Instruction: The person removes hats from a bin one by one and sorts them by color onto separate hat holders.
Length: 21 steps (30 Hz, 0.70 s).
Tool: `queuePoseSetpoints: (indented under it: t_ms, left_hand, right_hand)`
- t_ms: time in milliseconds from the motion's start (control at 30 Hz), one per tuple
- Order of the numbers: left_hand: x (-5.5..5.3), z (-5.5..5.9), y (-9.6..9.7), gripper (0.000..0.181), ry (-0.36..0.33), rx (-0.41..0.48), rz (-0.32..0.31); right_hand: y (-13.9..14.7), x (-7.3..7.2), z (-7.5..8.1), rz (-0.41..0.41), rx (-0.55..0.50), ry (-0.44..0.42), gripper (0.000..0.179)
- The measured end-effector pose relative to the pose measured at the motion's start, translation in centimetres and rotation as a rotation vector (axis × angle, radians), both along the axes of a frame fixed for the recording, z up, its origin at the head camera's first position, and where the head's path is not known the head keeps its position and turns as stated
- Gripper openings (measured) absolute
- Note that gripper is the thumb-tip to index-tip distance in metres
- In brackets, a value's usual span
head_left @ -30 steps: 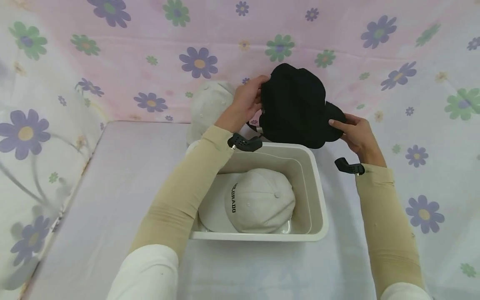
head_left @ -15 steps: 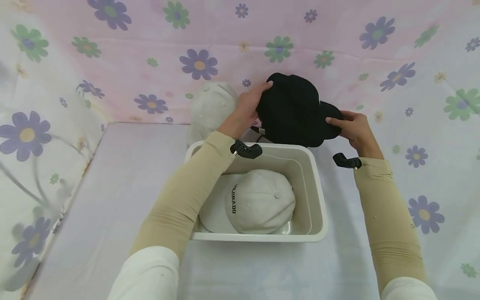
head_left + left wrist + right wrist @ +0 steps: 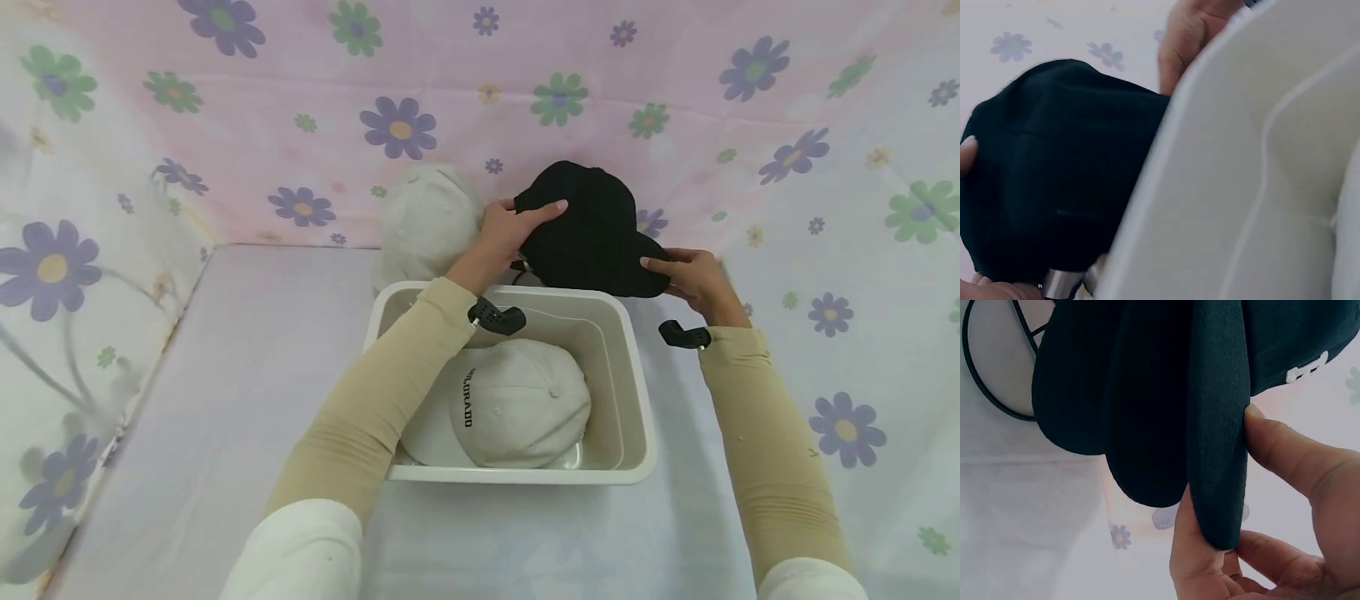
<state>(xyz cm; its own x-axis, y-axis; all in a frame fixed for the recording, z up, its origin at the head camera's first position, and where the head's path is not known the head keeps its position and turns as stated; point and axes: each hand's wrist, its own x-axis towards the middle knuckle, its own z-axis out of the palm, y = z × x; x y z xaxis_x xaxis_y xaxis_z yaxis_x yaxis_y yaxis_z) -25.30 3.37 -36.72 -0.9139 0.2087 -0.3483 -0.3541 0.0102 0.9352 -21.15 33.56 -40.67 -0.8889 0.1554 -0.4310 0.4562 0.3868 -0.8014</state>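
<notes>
Beyond the bin, both hands hold a black baseball cap [image 3: 588, 229] with its brim to the right. My left hand [image 3: 506, 233] grips the back of the crown, thumb on top and fingers partly hidden. With thumb and fingers, my right hand [image 3: 701, 282] pinches the brim [image 3: 1219, 425]. Two more dark brims [image 3: 1147, 425] lie close beside it in the right wrist view. White lettering [image 3: 1307, 367] marks the cap's front. In the left wrist view a metal buckle [image 3: 1063, 283] shows at the cap's back edge.
A pale plastic bin [image 3: 517, 475] stands just in front of the hands, with a light COLORADO cap [image 3: 532, 404] inside. Behind the left forearm, pale caps [image 3: 427, 221] lean near the flowered backdrop [image 3: 450, 75]. A black wire loop [image 3: 991, 403] shows beside the brims.
The black cap has come down and slightly left toward the surface behind the bin, both hands moving with it. My left thumb now lies farther over the crown. The bin has not moved.
</notes>
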Motion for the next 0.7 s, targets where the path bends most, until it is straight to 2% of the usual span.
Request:
queuePoseSetpoints:
  t_ms: [267,533,700]
  left_hand:
    - [0.5,-1.1,0.3,0.090,0.124,-0.122,0.010]
    - [1.0,-1.5,0.5,0.086,0.200,-0.160,0.049]
    - [1.0,-1.5,0.5,0.085,0.212,-0.168,0.052]
  right_hand:
    - [0.1,0.3,-0.2,-0.012,-0.020,-0.001,0.090]
    - [0.2,0.2,-1.2,-0.008,-0.058,0.041,0.085]
    - [0.0,0.2,-2.4,-0.012,-0.095,0.077,0.080]
